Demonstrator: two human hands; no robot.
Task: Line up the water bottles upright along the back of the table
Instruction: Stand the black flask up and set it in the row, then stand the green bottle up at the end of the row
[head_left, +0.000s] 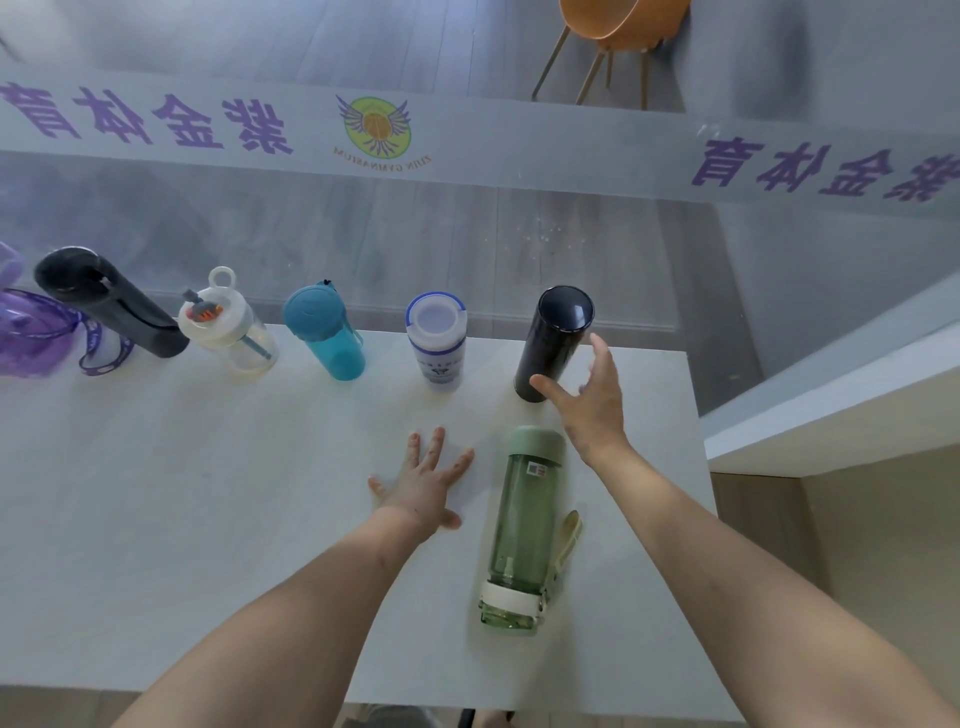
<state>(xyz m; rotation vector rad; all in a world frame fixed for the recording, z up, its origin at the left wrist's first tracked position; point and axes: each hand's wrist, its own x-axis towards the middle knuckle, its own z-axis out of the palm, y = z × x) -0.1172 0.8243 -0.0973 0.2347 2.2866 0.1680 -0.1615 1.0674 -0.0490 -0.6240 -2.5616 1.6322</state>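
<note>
**Head view: five bottles stood along the back of the table — a sixth lay flat between the arms**

Five water bottles stood upright in a row near the white table's far edge, spaced apart. From the person's left they were a black bottle, a clear bottle with a white lid and straw, a teal bottle, a white bottle with a blue-rimmed cap, and a dark navy bottle.

The green bottle lay on its side nearer the person, well in front of the row. Its pale green cap pointed toward the back and its strap trailed on the right.

The left hand rested palm down on the tabletop with its fingers spread, holding nothing, just left of the green bottle's upper half. The right hand was open beside the dark navy bottle. Its thumb reached across the foot of that bottle and its fingers were raised along the bottle's right side — whether any of them touched it could not be told. The right wrist sat just beyond the green bottle's cap.

A purple lanyard lay at the table's left end, near the black bottle. Behind the table ran a glass panel with purple lettering and a winged emblem, and an orange chair stood beyond it.
</note>
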